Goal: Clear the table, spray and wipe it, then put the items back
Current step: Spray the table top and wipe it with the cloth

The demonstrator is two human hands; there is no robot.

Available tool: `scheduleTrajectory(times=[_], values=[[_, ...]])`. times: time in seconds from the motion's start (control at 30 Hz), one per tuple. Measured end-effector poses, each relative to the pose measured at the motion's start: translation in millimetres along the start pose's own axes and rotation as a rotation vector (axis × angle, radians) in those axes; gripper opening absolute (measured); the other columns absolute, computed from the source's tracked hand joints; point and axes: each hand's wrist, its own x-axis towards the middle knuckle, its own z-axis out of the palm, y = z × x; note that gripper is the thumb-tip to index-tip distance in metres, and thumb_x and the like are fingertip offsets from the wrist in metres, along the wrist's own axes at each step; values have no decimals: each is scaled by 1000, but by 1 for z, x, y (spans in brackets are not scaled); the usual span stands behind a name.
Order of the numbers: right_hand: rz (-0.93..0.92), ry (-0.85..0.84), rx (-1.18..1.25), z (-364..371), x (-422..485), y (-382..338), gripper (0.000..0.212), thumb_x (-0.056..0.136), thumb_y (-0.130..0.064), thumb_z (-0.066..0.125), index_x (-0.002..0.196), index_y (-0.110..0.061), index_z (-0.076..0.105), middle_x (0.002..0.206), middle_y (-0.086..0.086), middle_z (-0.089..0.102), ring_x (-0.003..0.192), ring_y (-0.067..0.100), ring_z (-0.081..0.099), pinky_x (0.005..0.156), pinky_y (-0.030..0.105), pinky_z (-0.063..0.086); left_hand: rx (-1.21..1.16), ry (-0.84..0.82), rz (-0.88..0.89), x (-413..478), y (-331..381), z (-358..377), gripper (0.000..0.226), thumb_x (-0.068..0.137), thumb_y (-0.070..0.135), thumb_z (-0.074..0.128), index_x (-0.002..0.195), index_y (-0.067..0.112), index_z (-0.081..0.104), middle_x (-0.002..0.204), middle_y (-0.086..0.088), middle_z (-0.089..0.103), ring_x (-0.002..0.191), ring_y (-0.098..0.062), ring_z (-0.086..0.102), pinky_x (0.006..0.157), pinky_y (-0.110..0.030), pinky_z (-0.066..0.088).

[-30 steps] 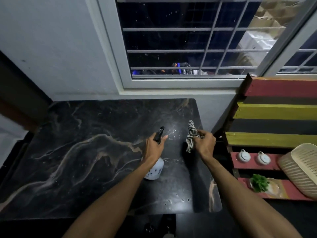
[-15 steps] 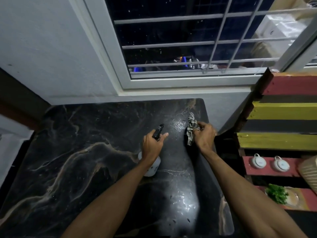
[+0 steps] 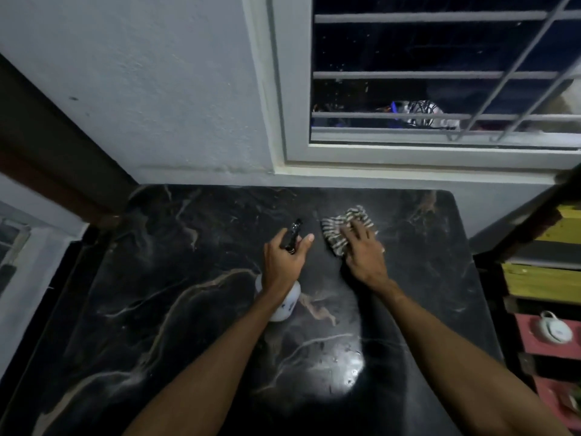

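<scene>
**Right hand [image 3: 361,250] flat on cloth, left hand [image 3: 283,262] gripping spray bottle**

Right hand: palm down, fingers spread, pressed onto a crumpled black-and-white striped cloth [image 3: 339,226] lying on the far right part of the black marble-patterned tabletop [image 3: 157,309]; not curled around the cloth, only bearing on it. Left hand: clenched around the neck of a white-bodied spray bottle with a black trigger head [image 3: 290,237], thumb extended beside the nozzle, nozzle aimed toward the far edge; white base visible just below the wrist, near the centre of the tabletop. Bottle and cloth just beside each other, not touching. Droplets and a bright reflection on the near centre of the tabletop. Far side: pale grey wall [image 3: 141,89] and white-framed barred window [image 3: 440,152]. Right edge: painted wooden shelving in yellow and pink [image 3: 540,284], with a small white lidded ceramic pot [image 3: 555,330] on a pink shelf.
</scene>
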Motion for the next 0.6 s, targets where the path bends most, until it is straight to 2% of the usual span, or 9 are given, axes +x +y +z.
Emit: scheduleTrajectory(times=[0.1, 0.17, 0.23, 0.27, 0.37, 0.4, 0.5, 0.53, 0.6], values=[[213, -39, -40, 5, 24, -24, 71, 92, -19, 52, 158, -23, 26, 168, 12, 13, 149, 41, 21, 118, 54, 24, -32, -51, -64, 18, -8, -11, 33, 88, 40, 74, 92, 8, 73, 89, -8, 75, 96, -32, 68, 86, -45, 55], [51, -72, -78, 20, 24, -50, 76, 91, -20, 49, 160, -28, 18, 169, 8, 8, 152, 40, 14, 119, 56, 20, -45, -76, -32, 28, -12, -14, 33, 90, 39, 72, 97, 7, 75, 93, -9, 76, 97, -30, 69, 86, -45, 55], [-116, -100, -154, 19, 26, -48, 72, 92, -26, 49, 159, -31, 20, 169, 4, 10, 151, 35, 18, 118, 52, 23, -67, -103, -11, 35, -14, -14, 36, 91, 38, 72, 102, 4, 74, 98, -13, 76, 100, -32, 69, 87, -46, 54], [-82, -88, -179, 12, 36, -38, 68, 95, -30, 48, 158, -31, 23, 169, 3, 13, 150, 35, 20, 118, 51, 24, -76, -122, -20, 39, -15, -12, 40, 91, 40, 71, 103, 2, 73, 100, -17, 74, 102, -36, 67, 89, -47, 54], [294, -32, -80, -3, 66, -29, 66, 95, -29, 52, 156, -23, 28, 167, 12, 15, 151, 43, 15, 121, 56, 18, -94, -153, -29, 46, -15, -2, 45, 89, 43, 71, 101, 0, 70, 98, -20, 72, 102, -41, 65, 90, -50, 53], [286, -22, -78, -2, 71, -37, 66, 95, -27, 53, 156, -20, 28, 166, 16, 15, 151, 45, 14, 122, 55, 15, -100, -149, -1, 48, -13, 2, 42, 89, 42, 72, 98, 1, 71, 96, -18, 72, 99, -39, 66, 88, -49, 53], [-29, -53, -107, 5, 73, -44, 63, 95, -25, 50, 155, -17, 32, 167, 14, 16, 150, 41, 18, 123, 51, 15, -99, -130, 47, 52, -3, 15, 37, 88, 40, 73, 96, 4, 72, 93, -12, 74, 95, -31, 69, 87, -44, 54], [-51, -62, -104, -1, 75, -38, 62, 96, -26, 49, 155, -18, 33, 168, 12, 15, 151, 40, 17, 124, 50, 16, -92, -123, 50, 54, -2, 17, 34, 88, 39, 74, 92, 6, 72, 90, -8, 74, 91, -26, 69, 84, -40, 55], [142, -24, -54, -15, 85, -10, 62, 97, -25, 48, 155, -14, 31, 168, 14, 12, 153, 39, 16, 125, 49, 16, -84, -106, 88, 56, 6, 29, 23, 88, 34, 76, 78, 15, 66, 72, 7, 68, 74, -11, 65, 73, -30, 51]])
